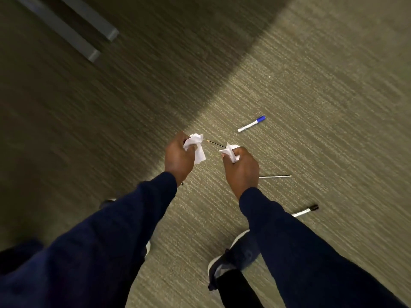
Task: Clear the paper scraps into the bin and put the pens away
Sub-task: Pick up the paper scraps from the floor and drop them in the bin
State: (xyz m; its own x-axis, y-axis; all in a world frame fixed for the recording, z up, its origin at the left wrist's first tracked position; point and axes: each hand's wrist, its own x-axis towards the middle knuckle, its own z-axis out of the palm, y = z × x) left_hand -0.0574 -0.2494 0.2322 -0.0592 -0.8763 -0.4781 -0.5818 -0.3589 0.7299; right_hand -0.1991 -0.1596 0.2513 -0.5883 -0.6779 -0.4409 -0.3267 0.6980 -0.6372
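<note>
My left hand (pixel 178 157) is closed around a crumpled white paper scrap (pixel 196 145), held above the carpet. My right hand (pixel 241 167) grips a second white paper scrap (pixel 230 151). On the carpet lie a white marker with a blue cap (pixel 251 124), a thin black pencil (pixel 215 143) between my hands, a slim white pen (pixel 275 176) just right of my right hand, and a white marker with a black cap (pixel 305 211) beside my right sleeve. No bin is in view.
Grey-green carpet (pixel 322 96) covers the floor, shadowed on the left. Two grey furniture legs (pixel 89 34) lie at the upper left. My shoes (pixel 224 261) stand at the bottom centre, close to the black-capped marker.
</note>
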